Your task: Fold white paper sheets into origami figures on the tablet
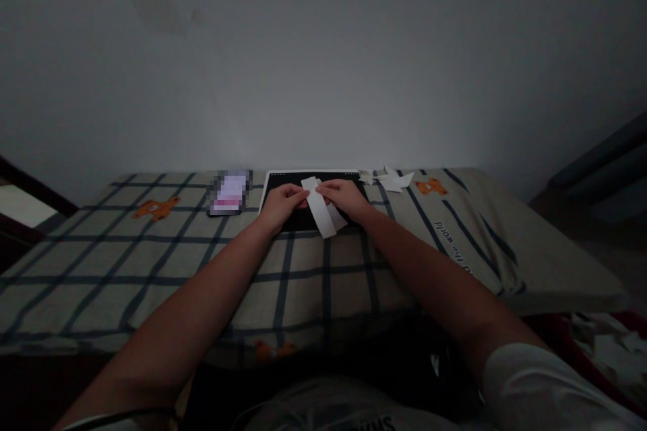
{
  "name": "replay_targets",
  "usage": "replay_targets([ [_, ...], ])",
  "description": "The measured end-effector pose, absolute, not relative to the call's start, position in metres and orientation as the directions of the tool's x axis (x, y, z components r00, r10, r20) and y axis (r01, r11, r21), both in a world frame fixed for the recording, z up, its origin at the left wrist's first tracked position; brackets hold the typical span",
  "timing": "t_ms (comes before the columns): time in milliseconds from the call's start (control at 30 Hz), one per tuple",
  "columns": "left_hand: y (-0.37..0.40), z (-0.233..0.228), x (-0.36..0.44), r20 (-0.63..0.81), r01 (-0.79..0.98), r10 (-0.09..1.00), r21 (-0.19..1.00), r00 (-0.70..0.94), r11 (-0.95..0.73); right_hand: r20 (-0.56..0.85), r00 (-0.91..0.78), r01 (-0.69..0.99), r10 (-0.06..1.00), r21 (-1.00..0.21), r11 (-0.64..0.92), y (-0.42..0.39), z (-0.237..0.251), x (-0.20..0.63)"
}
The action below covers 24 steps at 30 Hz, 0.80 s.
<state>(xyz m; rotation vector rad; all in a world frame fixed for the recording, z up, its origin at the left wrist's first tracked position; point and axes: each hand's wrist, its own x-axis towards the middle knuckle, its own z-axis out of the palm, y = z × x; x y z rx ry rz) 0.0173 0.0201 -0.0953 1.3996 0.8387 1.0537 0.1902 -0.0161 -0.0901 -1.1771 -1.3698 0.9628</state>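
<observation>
1. At centre frame, the left hand (284, 203) pinches one edge of a white paper strip (320, 207), fingers closed on it.
2. The right hand (345, 196) grips the opposite edge, fingers likewise curled shut, probably steadying it for a fold.
3. The strip lies over a dark board (283, 183), likely serving as a firm surface on the checked cloth (151, 262).
4. Folded paper scraps (387, 179) sit just right of the board; a phone (230, 193) lies left.

We cannot read the phone (229, 194) — its screen is blurred out — and our hands (313, 202) hide the dark board's (283, 182) middle.
</observation>
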Motion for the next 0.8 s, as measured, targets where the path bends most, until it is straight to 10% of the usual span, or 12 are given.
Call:
replay_targets([
  [800, 0.0140, -0.0916, 0.0197, 0.072, -0.052, 0.946, 0.997, 0.317, -0.059, 0.220, 0.062, 0.327, 0.974, -0.926, 0.189, -0.0198, -0.0934, 0.1891],
])
